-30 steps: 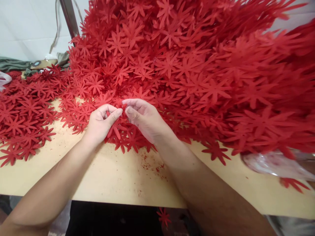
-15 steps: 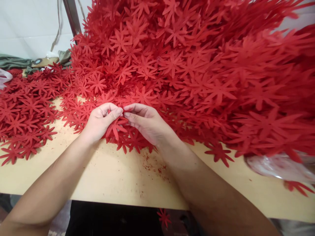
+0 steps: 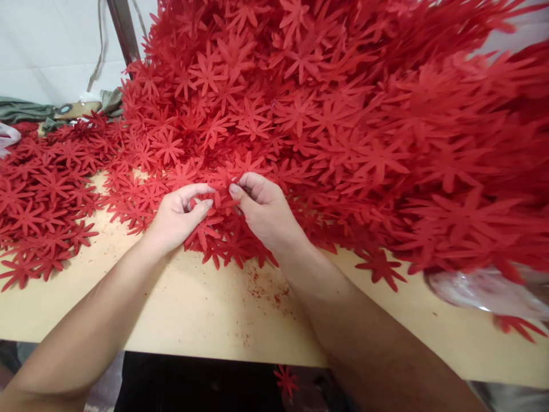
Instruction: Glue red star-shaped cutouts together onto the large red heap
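A huge heap of red star-shaped felt flowers (image 3: 326,114) covers the far and right part of a light wooden table (image 3: 206,309). At the heap's near edge my left hand (image 3: 178,214) and my right hand (image 3: 261,209) meet. Between their thumbs and forefingers they pinch one red flower cutout (image 3: 219,197), each hand on one side of it. More flat flowers lie under both hands on the table.
A flatter spread of the same red flowers (image 3: 38,200) lies at the left. A clear plastic bag (image 3: 484,289) sits at the right edge under the heap. A metal post (image 3: 122,31), grey-green cloth and a tool (image 3: 72,109) stand at the back left. One flower (image 3: 285,380) lies below the table's front edge.
My hands have drawn slightly apart, with the pinched flower now showing between the fingertips. My right hand has curled more and shifted a little to the right.
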Action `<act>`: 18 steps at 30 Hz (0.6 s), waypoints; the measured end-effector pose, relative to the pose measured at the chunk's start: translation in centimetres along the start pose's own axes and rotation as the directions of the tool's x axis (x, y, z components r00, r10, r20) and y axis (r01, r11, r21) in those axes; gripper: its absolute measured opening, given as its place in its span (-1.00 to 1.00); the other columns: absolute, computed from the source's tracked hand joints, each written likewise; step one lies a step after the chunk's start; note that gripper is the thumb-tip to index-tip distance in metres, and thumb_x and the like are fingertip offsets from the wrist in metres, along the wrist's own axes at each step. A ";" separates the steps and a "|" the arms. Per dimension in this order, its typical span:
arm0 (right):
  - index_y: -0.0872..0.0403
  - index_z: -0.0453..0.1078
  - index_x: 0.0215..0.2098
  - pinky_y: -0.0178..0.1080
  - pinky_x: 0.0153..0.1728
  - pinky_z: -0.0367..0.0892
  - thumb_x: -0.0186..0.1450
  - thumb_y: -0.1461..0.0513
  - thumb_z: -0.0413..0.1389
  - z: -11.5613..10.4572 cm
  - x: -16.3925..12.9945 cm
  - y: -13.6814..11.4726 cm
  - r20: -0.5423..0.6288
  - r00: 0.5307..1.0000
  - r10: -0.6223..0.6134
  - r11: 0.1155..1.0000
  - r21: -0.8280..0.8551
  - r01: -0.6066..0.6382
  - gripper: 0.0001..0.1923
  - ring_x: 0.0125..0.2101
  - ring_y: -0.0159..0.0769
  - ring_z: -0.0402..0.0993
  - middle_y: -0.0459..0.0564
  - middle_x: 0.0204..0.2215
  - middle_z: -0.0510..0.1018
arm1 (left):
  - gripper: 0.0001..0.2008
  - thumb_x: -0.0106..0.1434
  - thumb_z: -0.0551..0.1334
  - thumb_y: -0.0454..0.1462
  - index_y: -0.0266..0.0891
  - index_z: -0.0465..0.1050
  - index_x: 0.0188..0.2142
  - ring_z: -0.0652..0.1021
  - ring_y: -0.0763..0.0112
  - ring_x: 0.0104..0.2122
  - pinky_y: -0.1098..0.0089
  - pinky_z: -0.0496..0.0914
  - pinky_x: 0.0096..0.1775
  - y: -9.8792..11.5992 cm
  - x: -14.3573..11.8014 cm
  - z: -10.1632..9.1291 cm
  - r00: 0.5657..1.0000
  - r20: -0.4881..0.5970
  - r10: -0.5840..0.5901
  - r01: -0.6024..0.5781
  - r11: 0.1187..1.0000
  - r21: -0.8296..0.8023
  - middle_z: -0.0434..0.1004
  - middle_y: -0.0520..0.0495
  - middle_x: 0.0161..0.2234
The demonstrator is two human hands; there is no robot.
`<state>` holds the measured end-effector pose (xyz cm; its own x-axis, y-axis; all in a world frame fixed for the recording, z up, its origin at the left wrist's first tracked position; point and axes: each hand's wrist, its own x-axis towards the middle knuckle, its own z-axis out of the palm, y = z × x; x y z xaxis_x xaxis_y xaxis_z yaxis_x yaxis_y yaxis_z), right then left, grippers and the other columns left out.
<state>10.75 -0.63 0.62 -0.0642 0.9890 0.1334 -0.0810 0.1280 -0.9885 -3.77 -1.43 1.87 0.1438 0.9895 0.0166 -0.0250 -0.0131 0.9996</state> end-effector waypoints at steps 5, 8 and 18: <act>0.04 0.12 -0.59 -0.32 -0.56 0.06 0.19 -0.04 0.13 -0.2 0.0 0.2 -0.045 0.999 -0.030 0.987 -0.161 0.022 -0.58 -0.60 -0.50 0.05 -0.20 -0.66 0.15 | -0.85 0.04 0.29 -0.34 -0.26 0.51 -0.33 0.22 0.65 -0.68 0.56 0.13 -0.62 0.0 0.0 -0.1 1.000 0.011 0.004 -0.004 1.000 0.013 0.27 0.13 -0.67; 0.04 0.03 -0.63 -0.30 -0.58 -0.05 0.18 -0.14 0.07 -0.6 0.2 0.6 -0.094 0.989 -0.113 0.971 -0.221 0.090 -0.47 -0.60 -0.49 -0.03 -0.19 -0.67 0.06 | -0.85 0.08 0.26 -0.36 -0.25 0.53 -0.31 0.11 0.67 -0.71 0.55 0.01 -0.66 0.1 -0.1 -0.2 1.000 0.028 -0.003 0.002 0.999 0.047 0.18 0.16 -0.71; 0.05 0.13 -0.64 -0.31 -0.56 -0.03 0.18 -0.05 0.12 -0.5 0.1 0.1 -0.077 0.989 -0.130 0.954 -0.281 0.104 -0.55 -0.62 -0.51 0.00 -0.21 -0.70 0.10 | -0.69 0.08 0.25 -0.37 -0.16 0.55 -0.15 0.00 0.66 -0.72 0.51 -0.12 -0.66 0.5 -0.4 -0.3 0.999 0.024 0.038 -0.040 0.993 0.107 0.02 0.19 -0.75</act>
<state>11.23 -0.44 0.47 0.0234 0.9667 0.2548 0.1952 0.2456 -0.9495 -4.16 -1.83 2.36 0.1664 0.9845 0.0549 0.0748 -0.0681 0.9949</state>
